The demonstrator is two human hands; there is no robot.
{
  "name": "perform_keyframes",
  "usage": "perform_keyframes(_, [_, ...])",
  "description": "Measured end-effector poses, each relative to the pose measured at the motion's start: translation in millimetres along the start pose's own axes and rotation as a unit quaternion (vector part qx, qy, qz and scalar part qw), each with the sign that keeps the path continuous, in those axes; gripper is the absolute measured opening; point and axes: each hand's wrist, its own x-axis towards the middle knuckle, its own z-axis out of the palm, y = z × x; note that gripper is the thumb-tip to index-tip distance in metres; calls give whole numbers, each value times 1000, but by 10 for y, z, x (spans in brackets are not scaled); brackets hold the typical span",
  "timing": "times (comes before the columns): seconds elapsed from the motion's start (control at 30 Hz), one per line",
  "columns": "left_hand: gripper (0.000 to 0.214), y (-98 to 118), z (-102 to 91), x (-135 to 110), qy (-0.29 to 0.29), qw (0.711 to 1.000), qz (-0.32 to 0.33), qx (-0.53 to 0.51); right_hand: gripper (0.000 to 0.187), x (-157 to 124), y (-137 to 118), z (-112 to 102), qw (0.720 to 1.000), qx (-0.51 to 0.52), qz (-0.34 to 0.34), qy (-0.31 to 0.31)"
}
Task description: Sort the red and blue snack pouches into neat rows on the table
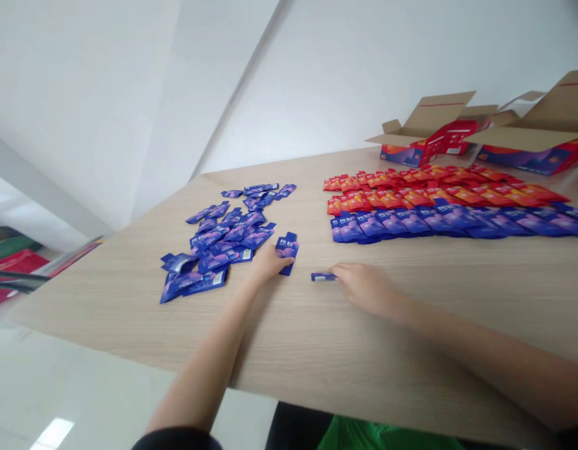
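My left hand (269,262) rests on the wooden table (364,337) with its fingers closed round a small stack of blue sachets (288,248). Just left of it lies a loose heap of several blue sachets (223,240). My right hand (366,289) lies knuckles up, its fingertips pinching the end of a single blue sachet (323,277) that lies flat on the table. The two hands are a short gap apart near the middle of the table.
Rows of red-orange sachets (434,187) and blue sachets (458,222) are laid out at the right. Behind them stand open cardboard boxes (430,134) (537,147). The table's left edge drops to a white floor with red and green items (12,259).
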Motion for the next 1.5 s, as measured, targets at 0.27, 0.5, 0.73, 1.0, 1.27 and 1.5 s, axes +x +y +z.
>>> perform_keyframes(0.27, [33, 396, 244, -783, -225, 889, 44, -396, 42, -153, 264, -363, 944, 193, -148, 221])
perform_keyframes(0.5, [38, 775, 479, -1063, -285, 766, -46, -574, 42, -377, 226, -432, 956, 144, -47, 250])
perform_keyframes(0.73, [44, 948, 675, -1143, -277, 808, 37, -519, 40, -646, 425, -681, 948, 197, -67, 240])
perform_keyframes(1.0, [27, 1495, 1125, -1033, -246, 869, 90, -419, 71, -880, 795, -980, 817, 540, 126, 157])
perform_keyframes(1.27, [41, 2456, 1534, -709, -378, 852, 288, -218, 40, -1290, 1911, -1347, 750, 569, 209, 263])
perform_keyframes(1.5, [40, 3080, 2257, -20, -92, 858, 504, 31, 50, -1391, 3350, -1964, 725, 560, 263, 302])
